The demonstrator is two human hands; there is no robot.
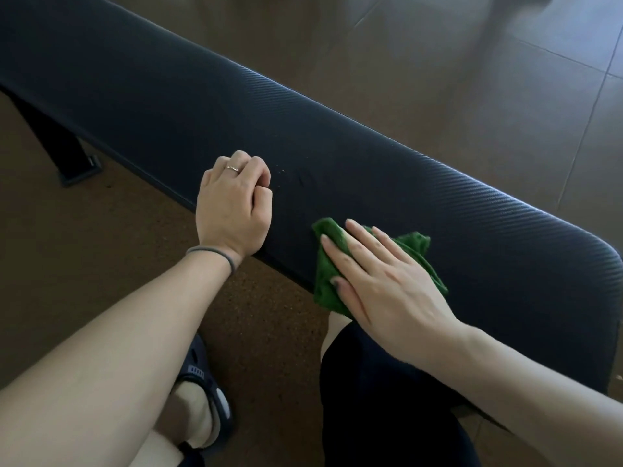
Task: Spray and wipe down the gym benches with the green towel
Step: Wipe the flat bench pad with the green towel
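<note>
A long black padded gym bench (337, 136) with a ribbed cover runs from the upper left to the right edge. On its near edge lies the green towel (328, 264), bunched and partly hanging over the side. My right hand (381, 281) presses flat on the towel with straight fingers. My left hand (234, 203) rests on the bench's near edge to the left of the towel, its fingers curled under and holding nothing. A few faint specks and marks show on the pad just beyond my left hand. No spray bottle is in view.
A black bench leg (64, 146) stands on the brown speckled floor at the left. Dark shiny floor tiles (472, 79) lie beyond the bench. My sandalled foot (202, 399) and dark shorts (387, 416) are below, close to the bench.
</note>
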